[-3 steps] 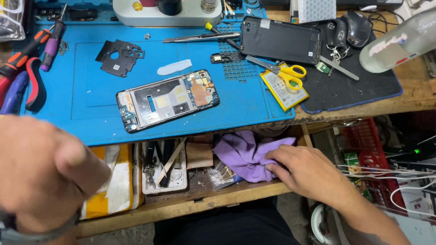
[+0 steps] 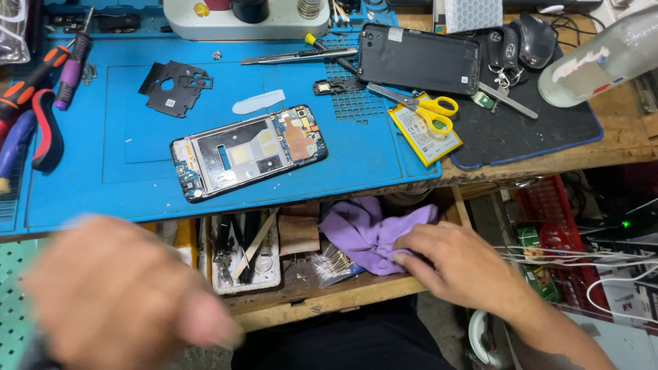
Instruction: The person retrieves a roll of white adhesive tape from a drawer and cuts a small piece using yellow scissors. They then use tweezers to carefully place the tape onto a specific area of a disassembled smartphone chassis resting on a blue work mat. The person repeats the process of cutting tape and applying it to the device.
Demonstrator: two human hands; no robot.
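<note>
**Right hand on the purple cloth in the open drawer**

My left hand (image 2: 127, 294) is a blur near the drawer's front left corner; I cannot tell how its fingers stand. On the blue mat (image 2: 82, 185), toward its front edge, lies the opened phone (image 2: 248, 151), circuit side up. In the drawer (image 2: 301, 301) below, my right hand (image 2: 458, 264) rests on the purple cloth (image 2: 367, 229) at the right end, fingers curled loosely, gripping nothing.
</note>
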